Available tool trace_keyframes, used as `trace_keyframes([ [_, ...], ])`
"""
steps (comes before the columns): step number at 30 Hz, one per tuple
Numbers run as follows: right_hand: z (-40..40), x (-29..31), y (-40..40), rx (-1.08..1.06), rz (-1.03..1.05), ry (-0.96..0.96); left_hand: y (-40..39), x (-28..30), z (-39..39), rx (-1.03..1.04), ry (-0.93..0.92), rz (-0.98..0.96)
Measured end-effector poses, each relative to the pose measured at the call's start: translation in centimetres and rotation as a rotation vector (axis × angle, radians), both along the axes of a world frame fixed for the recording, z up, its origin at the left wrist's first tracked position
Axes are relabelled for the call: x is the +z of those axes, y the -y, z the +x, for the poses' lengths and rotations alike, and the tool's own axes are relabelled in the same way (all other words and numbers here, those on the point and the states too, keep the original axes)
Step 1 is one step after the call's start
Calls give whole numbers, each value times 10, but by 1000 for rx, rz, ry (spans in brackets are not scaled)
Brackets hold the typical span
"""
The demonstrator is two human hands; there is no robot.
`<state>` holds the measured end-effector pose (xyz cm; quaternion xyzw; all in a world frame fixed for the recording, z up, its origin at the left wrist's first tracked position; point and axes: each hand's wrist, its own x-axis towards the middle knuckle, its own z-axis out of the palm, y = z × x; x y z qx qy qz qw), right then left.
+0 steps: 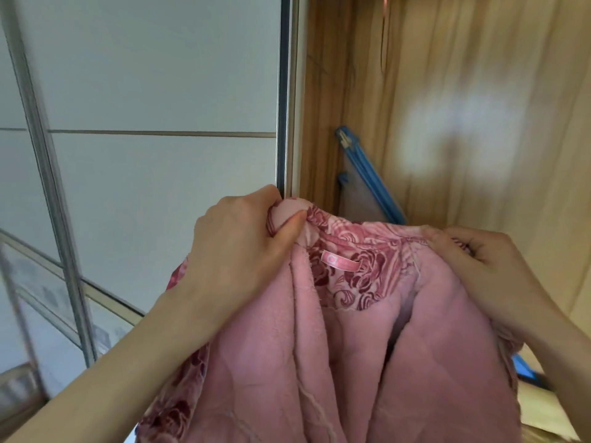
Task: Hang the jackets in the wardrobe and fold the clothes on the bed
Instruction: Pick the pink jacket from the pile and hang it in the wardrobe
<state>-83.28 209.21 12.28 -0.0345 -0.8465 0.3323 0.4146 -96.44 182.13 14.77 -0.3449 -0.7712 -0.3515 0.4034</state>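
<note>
The person is holding a pink jacket (pixel 335 346) up in front of the open wardrobe (pixel 447 123), just right of its sliding door (pixel 160 91), so the hanging step is in hand rather than the folding. The left hand (pixel 243 247) is pinching one shoulder at the floral collar with thumb and curled fingers, while the right hand (pixel 489 266) is gripping the opposite shoulder, its fingers closed round the fabric. No hanger is showing inside the garment, so the next move is probably calling for one to be fitted at the shoulders, then lifted to a rail that is lying out of view.
</note>
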Motion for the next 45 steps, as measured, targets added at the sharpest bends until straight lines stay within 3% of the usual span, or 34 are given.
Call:
trace_keyframes([
  [15, -21, -7, -14, 16, 23, -15, 10, -5, -27, 22, 51, 0],
  [22, 7, 9, -39, -66, 15, -43, -16, 1, -14, -175, 68, 81],
  [28, 36, 59, -71, -126, 67, -55, -62, 31, -6, -332, 61, 185],
  [35, 84, 143, -100, -284, 185, -205, -120, 85, 2, -384, -44, 233],
  [39, 102, 178, -116, -401, 338, -160, -152, 107, -1, -362, -85, 195],
  [45, 122, 216, -153, -459, 365, -142, -197, 152, 0, -238, -253, 99],
])
